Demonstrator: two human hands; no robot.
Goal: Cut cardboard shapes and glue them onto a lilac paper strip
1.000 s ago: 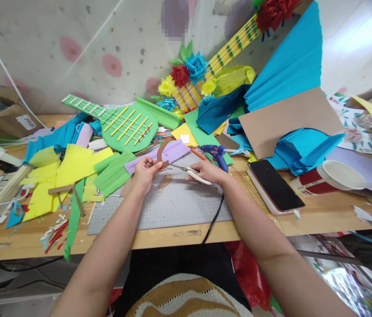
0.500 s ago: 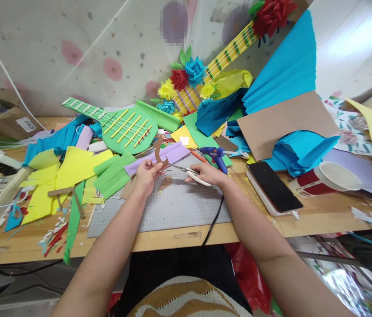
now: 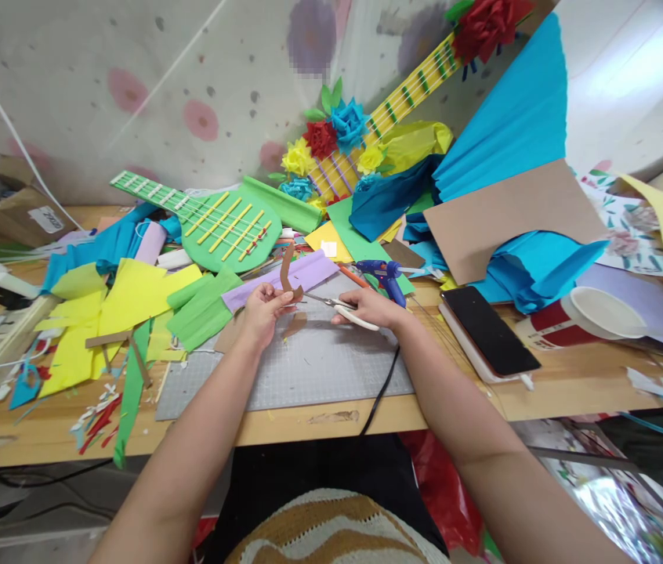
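Observation:
My left hand (image 3: 266, 312) pinches a curved brown strip (image 3: 286, 269), probably paper or card, which sticks up above the fingers. In my right hand (image 3: 365, 306) is a pair of scissors (image 3: 355, 316) with white handles, its blades pointing left and meeting the strip near my left fingertips. Both hands are above the grey cutting mat (image 3: 331, 384). Small brown scraps lie on the mat beneath them. Just behind the hands rests a folded lilac paper (image 3: 308, 268). A blue glue gun (image 3: 387, 278) lies beyond my right hand.
A green paper guitar (image 3: 231, 231) lies behind, with a yellow flowered one (image 3: 411, 94) against the wall. Yellow paper (image 3: 132, 294) and green crepe paper (image 3: 205, 312) cover the left. At right are a phone (image 3: 490, 330), a paper cup (image 3: 584, 317) and brown cardboard (image 3: 513, 211).
The brown strip has shifted slightly to the right and turned a little in my left hand, against the scissors. The scissors and my right hand have hardly moved.

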